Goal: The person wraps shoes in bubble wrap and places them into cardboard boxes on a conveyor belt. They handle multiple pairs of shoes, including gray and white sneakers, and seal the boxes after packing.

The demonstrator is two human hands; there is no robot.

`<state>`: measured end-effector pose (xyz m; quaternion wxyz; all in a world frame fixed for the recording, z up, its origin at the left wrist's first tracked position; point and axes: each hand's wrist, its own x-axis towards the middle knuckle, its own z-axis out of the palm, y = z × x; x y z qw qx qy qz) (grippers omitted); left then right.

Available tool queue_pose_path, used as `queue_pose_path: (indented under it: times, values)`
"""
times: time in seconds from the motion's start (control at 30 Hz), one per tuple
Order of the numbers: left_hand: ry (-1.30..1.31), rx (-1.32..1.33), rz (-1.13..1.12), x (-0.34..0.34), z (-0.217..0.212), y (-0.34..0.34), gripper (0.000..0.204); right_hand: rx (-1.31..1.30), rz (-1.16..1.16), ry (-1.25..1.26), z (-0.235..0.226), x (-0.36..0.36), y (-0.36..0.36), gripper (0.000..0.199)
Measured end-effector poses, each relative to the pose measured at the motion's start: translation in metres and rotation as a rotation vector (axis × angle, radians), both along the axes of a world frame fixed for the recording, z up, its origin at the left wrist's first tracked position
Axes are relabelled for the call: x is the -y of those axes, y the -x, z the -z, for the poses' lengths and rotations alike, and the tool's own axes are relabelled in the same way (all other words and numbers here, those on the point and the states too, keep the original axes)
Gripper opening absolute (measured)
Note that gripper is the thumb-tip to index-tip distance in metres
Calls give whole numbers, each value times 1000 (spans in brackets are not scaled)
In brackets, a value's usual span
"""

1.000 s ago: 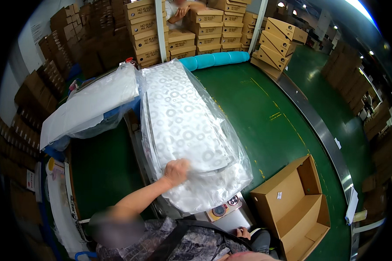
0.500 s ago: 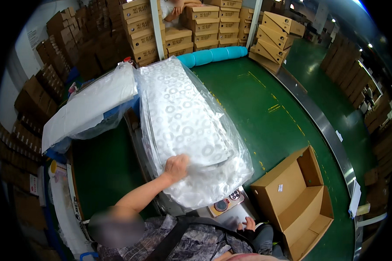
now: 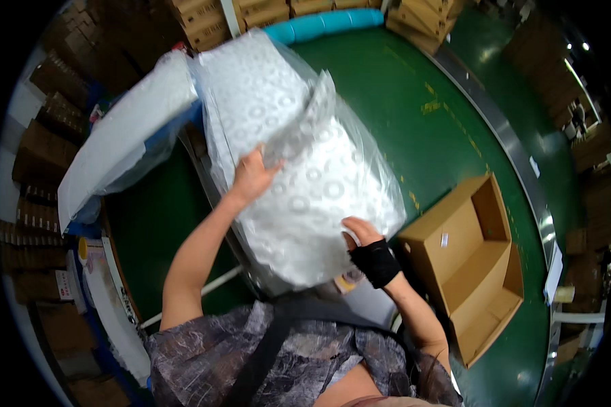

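Hands have closed in on the white patterned pillow (image 3: pixel 299 176) in its clear plastic bag, at the centre of the head view. A second ago only the left hand (image 3: pixel 251 178) pressed flat on it; now that hand grasps the bag's upper left part, and the right hand (image 3: pixel 365 245), in a black wrist wrap, grips the near right corner. The pillow tilts up off the stack, so a lift seems under way. An open cardboard box (image 3: pixel 468 261) sits to the right on the green floor (image 3: pixel 400 102).
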<state>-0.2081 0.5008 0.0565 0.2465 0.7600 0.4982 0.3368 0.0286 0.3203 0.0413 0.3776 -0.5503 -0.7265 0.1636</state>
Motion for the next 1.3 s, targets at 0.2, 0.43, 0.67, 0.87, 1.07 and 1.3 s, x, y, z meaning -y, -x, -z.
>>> queue_pose_path:
  times: [0.2, 0.43, 0.67, 0.87, 1.07, 1.3]
  values:
    - [134, -125, -16, 14, -21, -7, 37, 423, 24, 127, 41, -72, 19, 48]
    - [113, -199, -1, 15, -26, -9, 35, 453, 12, 113, 40, -69, 19, 55]
    - [30, -63, 76, 5, -27, -6, 31, 195, -32, -173, 46, -81, 21, 13]
    - [7, -99, 60, 1, -51, -7, 28, 92, -50, -373, -29, -97, 47, 12]
    - [-167, -245, 43, 5, -70, -9, 25, 36, 72, -358, -47, -85, 40, 21]
    - [-241, -310, 9, 8, -75, -10, 26, 374, 25, 394, -1, -53, 23, 91]
